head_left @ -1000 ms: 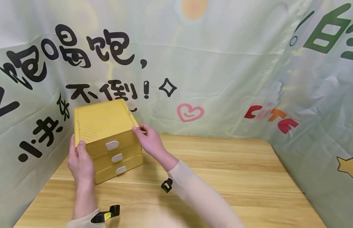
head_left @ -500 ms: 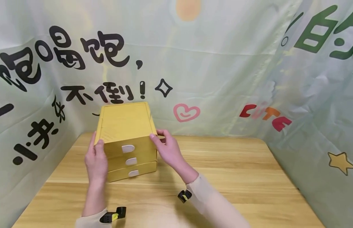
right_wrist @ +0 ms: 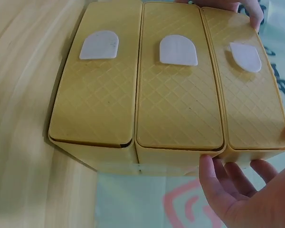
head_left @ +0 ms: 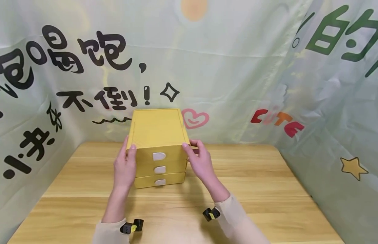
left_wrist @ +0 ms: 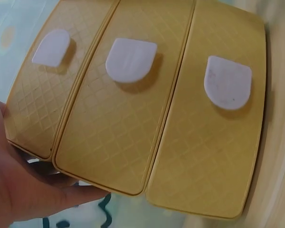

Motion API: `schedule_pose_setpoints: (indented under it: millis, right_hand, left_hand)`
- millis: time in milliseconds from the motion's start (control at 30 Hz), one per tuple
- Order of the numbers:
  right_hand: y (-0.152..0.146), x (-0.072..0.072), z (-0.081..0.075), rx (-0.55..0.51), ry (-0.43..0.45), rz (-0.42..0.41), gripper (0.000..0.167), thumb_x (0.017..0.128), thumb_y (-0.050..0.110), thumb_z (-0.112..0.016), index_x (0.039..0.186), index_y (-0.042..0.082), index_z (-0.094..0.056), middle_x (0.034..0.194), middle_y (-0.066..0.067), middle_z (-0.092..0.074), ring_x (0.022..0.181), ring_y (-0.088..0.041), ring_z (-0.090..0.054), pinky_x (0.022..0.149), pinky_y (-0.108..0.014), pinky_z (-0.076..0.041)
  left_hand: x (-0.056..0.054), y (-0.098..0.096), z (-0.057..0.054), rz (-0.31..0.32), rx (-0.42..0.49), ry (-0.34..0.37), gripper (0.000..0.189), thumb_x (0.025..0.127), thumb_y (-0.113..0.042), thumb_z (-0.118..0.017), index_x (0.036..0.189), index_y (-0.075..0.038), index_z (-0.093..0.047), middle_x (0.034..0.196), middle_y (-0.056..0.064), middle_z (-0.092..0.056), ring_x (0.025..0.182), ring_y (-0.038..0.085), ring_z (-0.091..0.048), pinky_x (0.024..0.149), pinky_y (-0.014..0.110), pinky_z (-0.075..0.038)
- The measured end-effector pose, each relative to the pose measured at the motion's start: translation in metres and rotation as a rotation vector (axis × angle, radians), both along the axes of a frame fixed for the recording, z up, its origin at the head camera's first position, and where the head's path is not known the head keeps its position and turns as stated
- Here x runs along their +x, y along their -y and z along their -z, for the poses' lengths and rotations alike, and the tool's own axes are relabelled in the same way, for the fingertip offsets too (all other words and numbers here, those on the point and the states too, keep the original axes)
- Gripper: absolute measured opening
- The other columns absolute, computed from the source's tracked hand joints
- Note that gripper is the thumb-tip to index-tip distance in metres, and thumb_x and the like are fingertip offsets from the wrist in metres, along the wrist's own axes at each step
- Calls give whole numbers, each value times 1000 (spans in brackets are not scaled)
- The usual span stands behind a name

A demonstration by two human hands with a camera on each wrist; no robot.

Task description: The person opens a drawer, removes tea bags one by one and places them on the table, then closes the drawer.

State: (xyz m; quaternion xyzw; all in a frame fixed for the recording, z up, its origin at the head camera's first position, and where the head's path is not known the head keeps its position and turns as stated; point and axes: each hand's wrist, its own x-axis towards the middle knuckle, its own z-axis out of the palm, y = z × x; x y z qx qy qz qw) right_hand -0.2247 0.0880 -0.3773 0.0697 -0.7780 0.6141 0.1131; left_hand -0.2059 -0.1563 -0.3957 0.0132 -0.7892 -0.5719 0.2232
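Note:
A yellow mini drawer cabinet (head_left: 159, 128) with three stacked drawers stands on the wooden table, its front turned towards me. Each drawer has a pale rounded pull tab (head_left: 159, 156), and all the drawers are closed. My left hand (head_left: 124, 166) grips the cabinet's left side near the top front corner, thumb at the front edge. On the opposite side my right hand (head_left: 202, 162) holds the upper corner, thumb in front and fingers along the side wall. In the right wrist view, the drawer fronts (right_wrist: 180, 99) show a quilted diamond pattern.
The wooden table (head_left: 253, 189) stretches out to the right of the cabinet and in front of it. Behind and at both sides hangs a printed cloth (head_left: 231, 78) with black lettering, a pink heart and a star. Small black cameras (head_left: 211, 214) are strapped to the wrists.
Both hands have carried the cabinet from the left side of the table towards the middle. It has also turned to face me more squarely. The head view has swung slightly right.

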Motion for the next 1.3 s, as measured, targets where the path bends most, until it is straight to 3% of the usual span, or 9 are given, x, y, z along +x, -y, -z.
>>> schedule_pose_setpoints:
  millis: [200, 533, 900, 1300]
  right_hand:
    - [-24, -1, 3, -51, 9, 89, 44, 101, 37, -69, 128, 4, -63, 131, -13, -64, 105, -27, -66, 86, -51, -60]
    - [-55, -7, 7, -110, 37, 160, 40, 102, 36, -66, 126, 4, -62, 129, -12, -61, 105, -23, -64, 86, -44, -59]
    - [-62, -16, 11, -148, 47, 152, 46, 103, 40, -64, 132, 5, -59, 135, -10, -58, 119, -25, -61, 86, -36, -57]
    - [-61, -17, 18, -178, 29, 140, 45, 104, 40, -63, 130, 4, -60, 135, -11, -58, 116, -25, -61, 84, -34, -56]
  left_hand:
    - [-13, -23, 2, 73, -10, -6, 59, 111, -41, -43, 165, -21, -30, 164, 16, -38, 148, 34, -38, 120, 57, -33]
    - [-31, -56, 1, 155, -12, -1, 64, 110, -48, -43, 166, -22, -26, 167, 10, -33, 152, 33, -33, 123, 54, -29]
    - [-46, -59, 3, 234, 25, 27, 68, 108, -57, -43, 166, -28, -24, 170, 4, -26, 155, 28, -27, 125, 52, -26]
    - [-46, -62, 7, 210, 67, 10, 67, 107, -57, -44, 165, -27, -27, 169, 0, -29, 155, 24, -28, 125, 48, -27]
